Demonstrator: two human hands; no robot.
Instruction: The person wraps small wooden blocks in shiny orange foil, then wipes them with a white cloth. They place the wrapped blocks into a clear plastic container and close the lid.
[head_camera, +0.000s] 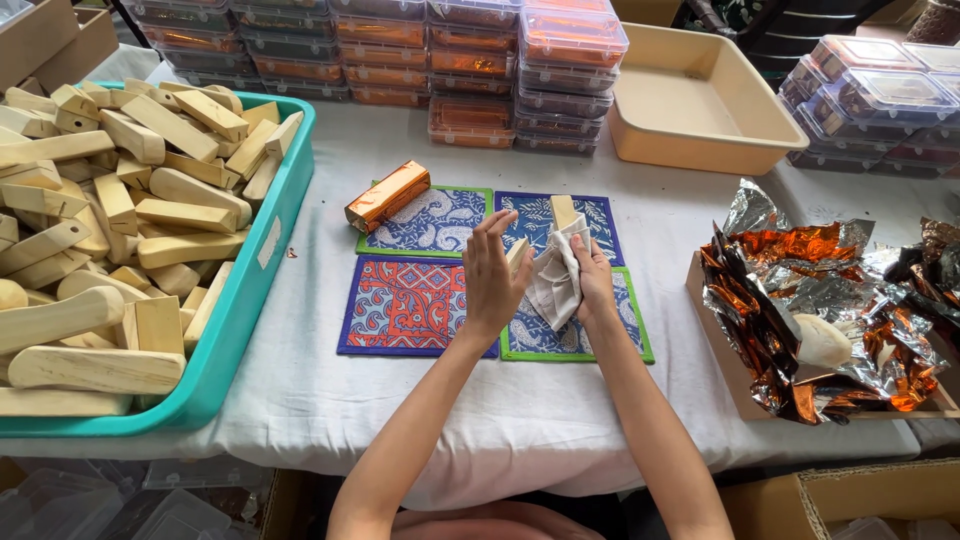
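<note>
Right hand (594, 278) grips a pale cloth (556, 280) bunched around a wooden block (562, 211), held above the four patterned mats (405, 305). Left hand (492, 280) fingers spread, palm against the block's near end. Block's long axis runs away from the person, bare tip pointing up and away. Judged mid-wipe: one foil-wrapped block (387, 196) lies finished on the far-left mat; teal bin (255, 300) at left heaped with bare blocks; foil sheets (800, 300) at right

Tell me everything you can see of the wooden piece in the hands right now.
The wooden piece is pale, unfinished-looking wood, its flat end poking upright above a beige cloth wrapped round its middle. The right hand holds cloth and wood; the left hand touches its lower end. It is above the patterned mats.
</note>
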